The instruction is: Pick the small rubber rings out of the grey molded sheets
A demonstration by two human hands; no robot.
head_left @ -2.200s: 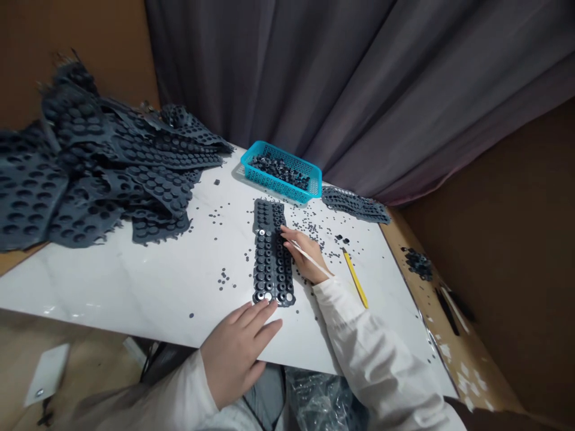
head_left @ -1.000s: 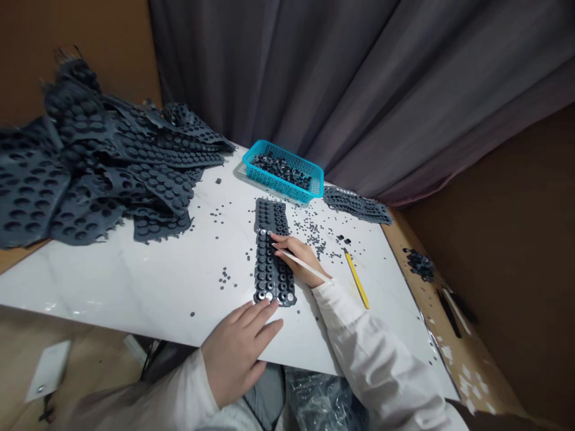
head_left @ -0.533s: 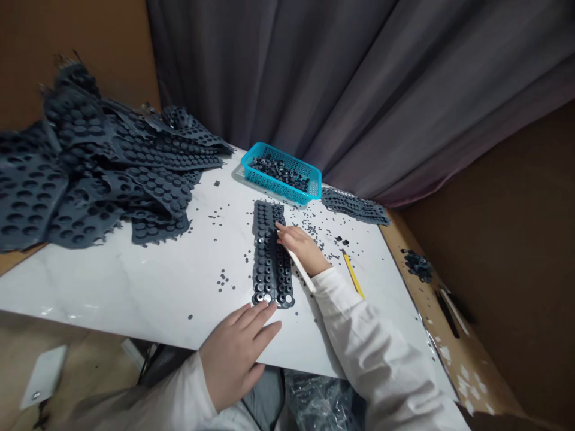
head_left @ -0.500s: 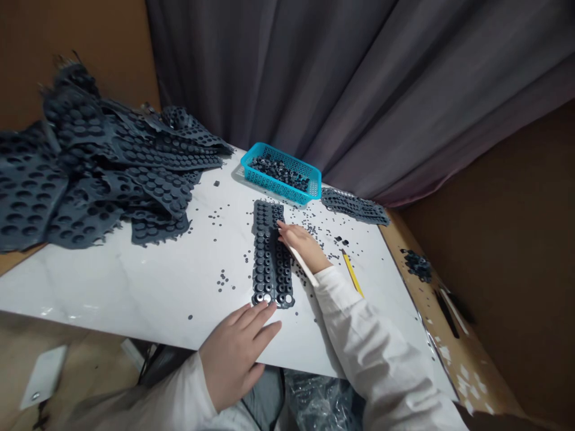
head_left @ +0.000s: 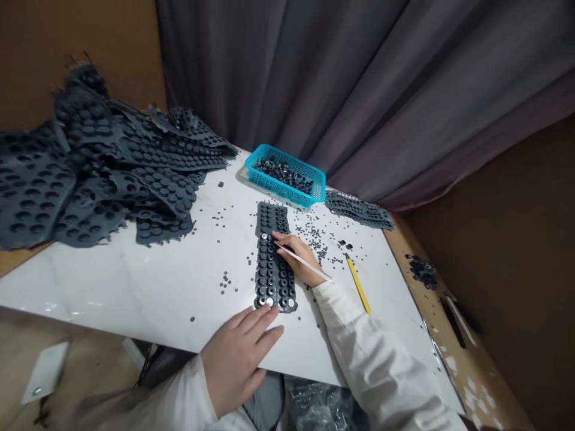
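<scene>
A dark grey rubber sheet (head_left: 263, 272) with rows of round raised cups lies lengthwise in front of me on the white tabletop. My right hand (head_left: 300, 260) is closed around a thin white stick-like tool (head_left: 302, 260), whose tip meets the sheet around its middle. The exact kind of tool does not show. At the sheet's near end my left hand (head_left: 242, 353) rests with its fingers stretched out, the fingertips touching the edge. Small dark round bits (head_left: 225, 281) are scattered on both sides of the sheet.
A blue plastic basket (head_left: 285, 188) of small dark rubber parts stands behind the sheet. Many grey rubber sheets (head_left: 99, 173) are heaped at left. Another sheet (head_left: 359, 209) lies at the back right. A yellow cutter-like tool (head_left: 358, 284) lies right of my right hand; dark scraps (head_left: 421, 270) sit beyond.
My right hand has shifted slightly left across the sheet, and the white tool now lies at a flatter angle. My left hand stays at the near end. The whole view has shifted a little.
</scene>
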